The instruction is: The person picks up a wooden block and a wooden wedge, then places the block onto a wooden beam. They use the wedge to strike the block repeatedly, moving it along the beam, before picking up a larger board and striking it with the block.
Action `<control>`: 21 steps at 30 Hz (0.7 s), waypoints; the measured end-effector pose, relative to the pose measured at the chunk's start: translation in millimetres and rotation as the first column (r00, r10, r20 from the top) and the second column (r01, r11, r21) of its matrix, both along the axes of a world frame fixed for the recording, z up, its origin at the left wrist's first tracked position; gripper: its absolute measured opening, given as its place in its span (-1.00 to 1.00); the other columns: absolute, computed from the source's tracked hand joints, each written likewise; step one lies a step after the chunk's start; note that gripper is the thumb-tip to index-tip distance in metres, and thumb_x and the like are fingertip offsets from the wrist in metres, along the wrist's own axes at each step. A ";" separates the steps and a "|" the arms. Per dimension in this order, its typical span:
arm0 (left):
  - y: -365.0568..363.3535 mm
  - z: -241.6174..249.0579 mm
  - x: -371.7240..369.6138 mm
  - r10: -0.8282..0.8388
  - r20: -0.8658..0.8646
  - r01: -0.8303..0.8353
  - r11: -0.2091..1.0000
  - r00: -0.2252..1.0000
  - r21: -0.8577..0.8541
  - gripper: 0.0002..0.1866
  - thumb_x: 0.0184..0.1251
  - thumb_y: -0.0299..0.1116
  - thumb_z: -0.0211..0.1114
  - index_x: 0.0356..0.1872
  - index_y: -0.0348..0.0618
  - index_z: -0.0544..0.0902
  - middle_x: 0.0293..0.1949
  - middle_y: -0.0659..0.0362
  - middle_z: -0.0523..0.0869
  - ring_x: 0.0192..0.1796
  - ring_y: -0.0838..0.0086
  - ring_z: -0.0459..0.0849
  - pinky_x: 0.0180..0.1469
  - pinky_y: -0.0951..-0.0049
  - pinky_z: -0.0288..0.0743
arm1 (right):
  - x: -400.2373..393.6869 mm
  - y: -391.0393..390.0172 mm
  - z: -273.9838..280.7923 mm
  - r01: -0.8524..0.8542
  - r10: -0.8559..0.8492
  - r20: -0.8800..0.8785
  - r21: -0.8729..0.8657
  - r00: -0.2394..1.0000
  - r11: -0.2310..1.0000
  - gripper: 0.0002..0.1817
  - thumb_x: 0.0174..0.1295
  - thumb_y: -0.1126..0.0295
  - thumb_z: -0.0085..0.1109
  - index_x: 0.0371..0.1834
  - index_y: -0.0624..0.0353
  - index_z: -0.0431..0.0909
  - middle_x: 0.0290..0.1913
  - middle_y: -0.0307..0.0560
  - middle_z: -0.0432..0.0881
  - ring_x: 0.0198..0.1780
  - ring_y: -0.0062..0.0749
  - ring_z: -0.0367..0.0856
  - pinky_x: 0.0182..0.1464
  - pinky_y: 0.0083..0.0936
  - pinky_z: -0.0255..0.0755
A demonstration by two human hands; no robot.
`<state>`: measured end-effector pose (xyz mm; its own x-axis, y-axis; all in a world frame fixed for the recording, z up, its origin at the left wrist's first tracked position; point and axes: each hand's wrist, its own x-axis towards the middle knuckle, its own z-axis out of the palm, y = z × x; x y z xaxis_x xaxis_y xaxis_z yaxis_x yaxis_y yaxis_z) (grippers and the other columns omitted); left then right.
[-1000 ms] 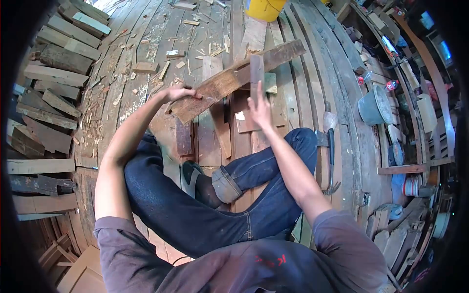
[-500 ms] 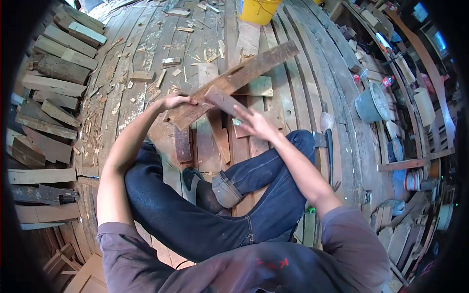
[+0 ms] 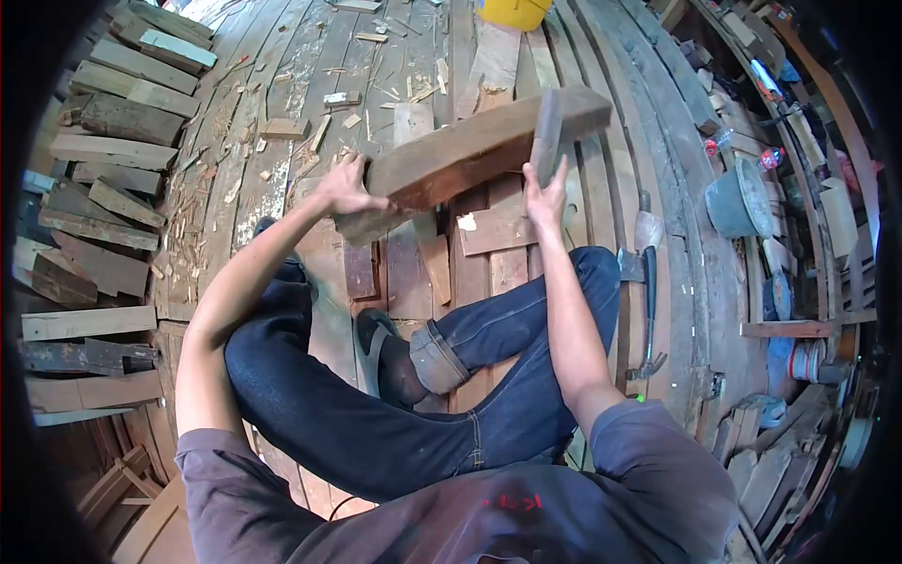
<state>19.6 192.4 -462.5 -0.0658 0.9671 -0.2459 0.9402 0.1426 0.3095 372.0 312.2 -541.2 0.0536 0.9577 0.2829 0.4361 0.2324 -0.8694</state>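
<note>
A thick brown wooden beam (image 3: 470,155) slants across the space in front of my legs, its right end farther away. My left hand (image 3: 348,188) grips it near its left end, thumb along the near side and fingers over the far side. A short, flat grey-brown block (image 3: 547,122) is in my right hand (image 3: 545,195), held upright and overlapping the beam's right part. Under and before the beam lie a flat board (image 3: 496,235), a dark wood piece (image 3: 361,271) and a narrow tapered strip (image 3: 435,268).
To the right of my knee lie a hammer (image 3: 650,320) and a wooden mallet (image 3: 648,230). Farther right stands a grey bucket (image 3: 738,202); a yellow bucket (image 3: 512,11) is at the back. Cut wood pieces (image 3: 122,164) line the left side. Chips litter the plank floor (image 3: 282,89).
The beam has turned so that its thick side shows. My right hand has swung the block right and away from me, along the beam. My left hand now wraps the left end more fully.
</note>
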 end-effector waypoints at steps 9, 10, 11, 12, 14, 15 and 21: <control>-13.3 -28.7 18.7 -0.060 -0.365 0.080 0.996 0.929 0.039 0.38 -0.30 0.15 0.61 0.50 -0.45 0.03 0.46 -0.24 0.20 0.46 -0.33 0.13 0.49 -0.16 0.07 | 4.5 -1.8 25.6 0.042 -0.038 0.045 -0.094 0.998 0.995 -0.06 0.19 0.01 0.37 0.48 0.32 0.11 0.11 0.57 0.57 0.18 0.38 0.56 0.22 -0.03 0.43; -13.9 -29.3 19.8 -0.054 -0.354 0.075 0.996 0.934 0.045 0.38 -0.31 0.14 0.61 0.50 -0.45 0.03 0.46 -0.23 0.20 0.46 -0.32 0.13 0.49 -0.16 0.08 | 5.0 -3.2 26.4 0.030 -0.024 0.057 -0.105 0.998 0.994 -0.06 0.19 0.02 0.37 0.49 0.30 0.10 0.10 0.57 0.57 0.17 0.38 0.57 0.21 -0.02 0.44; -15.0 -29.3 20.2 -0.049 -0.343 0.070 0.996 0.938 0.050 0.37 -0.31 0.13 0.62 0.49 -0.45 0.04 0.46 -0.23 0.20 0.46 -0.31 0.13 0.49 -0.16 0.08 | 5.6 -4.9 27.5 0.011 -0.003 0.079 -0.109 0.997 0.994 -0.04 0.19 0.03 0.37 0.51 0.29 0.07 0.10 0.58 0.57 0.15 0.39 0.58 0.20 -0.02 0.45; -15.5 -27.9 20.0 -0.044 -0.334 0.067 0.996 0.941 0.057 0.37 -0.31 0.13 0.62 0.49 -0.45 0.04 0.46 -0.23 0.19 0.47 -0.31 0.13 0.48 -0.16 0.09 | 4.1 -7.3 34.3 -0.007 0.018 0.100 -0.111 0.995 0.994 -0.03 0.19 0.05 0.37 0.52 0.28 0.04 0.09 0.58 0.57 0.14 0.40 0.58 0.19 -0.02 0.47; -15.6 -24.2 18.8 -0.039 -0.299 0.061 0.996 0.953 0.064 0.37 -0.32 0.12 0.63 0.49 -0.42 0.04 0.44 -0.21 0.20 0.46 -0.28 0.15 0.48 -0.16 0.10 | 0.8 -10.8 32.3 -0.046 0.055 0.145 -0.064 0.988 0.997 0.00 0.18 0.08 0.38 0.55 0.27 -0.02 0.06 0.59 0.59 0.10 0.41 0.60 0.16 -0.02 0.49; -15.7 -24.2 18.7 -0.038 -0.278 0.060 0.996 0.960 0.069 0.37 -0.32 0.12 0.63 0.49 -0.41 0.04 0.44 -0.20 0.21 0.46 -0.27 0.15 0.48 -0.16 0.10 | -1.1 -13.2 31.2 -0.071 0.072 0.175 -0.013 0.982 0.997 0.02 0.18 0.09 0.38 0.56 0.26 -0.05 0.04 0.59 0.60 0.08 0.41 0.61 0.15 -0.02 0.51; -12.5 -28.5 13.3 -0.108 -0.330 0.161 0.977 0.938 0.139 0.43 -0.39 0.18 0.66 0.52 -0.29 0.01 0.40 -0.18 0.24 0.44 -0.20 0.20 0.46 -0.16 0.12 | -4.6 -15.7 20.1 -0.131 0.129 0.197 -0.002 0.972 0.991 0.12 0.15 0.19 0.40 0.54 0.48 -0.21 -0.13 0.57 0.65 -0.04 0.37 0.68 -0.02 -0.05 0.61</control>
<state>32.9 180.0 -491.0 0.0186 0.9971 -0.0733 0.9998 -0.0188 -0.0013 367.4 296.5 -521.0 -0.1285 0.9497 0.2856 0.5635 0.3069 -0.7670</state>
